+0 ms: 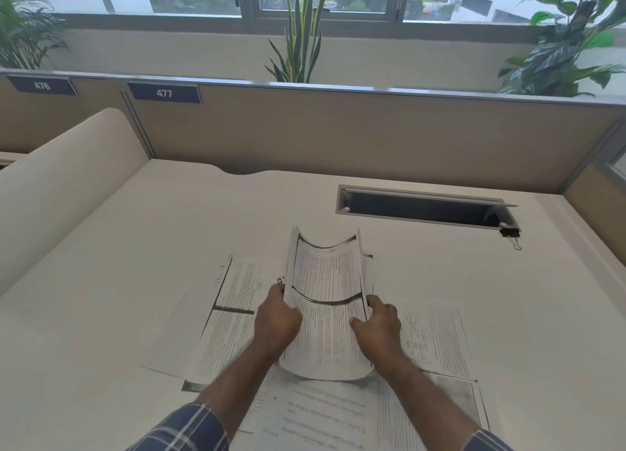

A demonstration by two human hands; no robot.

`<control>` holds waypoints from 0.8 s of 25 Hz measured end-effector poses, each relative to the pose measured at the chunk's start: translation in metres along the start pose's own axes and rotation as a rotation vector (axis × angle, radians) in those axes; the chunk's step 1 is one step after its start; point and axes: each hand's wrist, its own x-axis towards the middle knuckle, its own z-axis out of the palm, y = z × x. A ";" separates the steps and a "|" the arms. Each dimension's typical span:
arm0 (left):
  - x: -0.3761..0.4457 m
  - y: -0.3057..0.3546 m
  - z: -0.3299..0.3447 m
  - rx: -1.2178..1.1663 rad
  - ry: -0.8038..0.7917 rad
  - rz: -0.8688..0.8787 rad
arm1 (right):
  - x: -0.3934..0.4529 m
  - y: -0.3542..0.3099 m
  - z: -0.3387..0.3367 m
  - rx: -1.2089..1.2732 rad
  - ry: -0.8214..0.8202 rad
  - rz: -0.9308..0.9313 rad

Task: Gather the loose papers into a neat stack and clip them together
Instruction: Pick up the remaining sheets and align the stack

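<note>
Papers bowed into a trough (327, 301) sit at the centre of the worktop (135, 247), squeezed from both sides. Left hand (276, 318) grips the sheaf's left edge, thumb on the printed face; right hand (377, 328) clamps the right edge likewise. Loose sheets (230, 315) lie flat underneath, spreading toward 9, 3 and 6 o'clock. Black binder clip (509, 234) rests well apart at 2 o'clock, beside the cable slot (420, 206).

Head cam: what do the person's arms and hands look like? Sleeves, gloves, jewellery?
Both hands bare: left hand, right hand. No gloves, rings or watch visible. Forearms uncovered; dark navy plaid sleeves with pale lines, pushed up: left sleeve, right sleeve.
</note>
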 end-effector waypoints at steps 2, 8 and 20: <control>-0.004 0.006 -0.007 -0.132 0.005 -0.007 | 0.000 0.003 -0.006 0.068 -0.014 -0.007; -0.012 0.029 -0.032 -0.318 -0.318 -0.016 | -0.008 0.008 -0.029 0.448 -0.062 -0.001; -0.045 0.055 -0.033 -0.639 -0.441 0.085 | -0.018 0.022 -0.105 0.780 -0.120 -0.071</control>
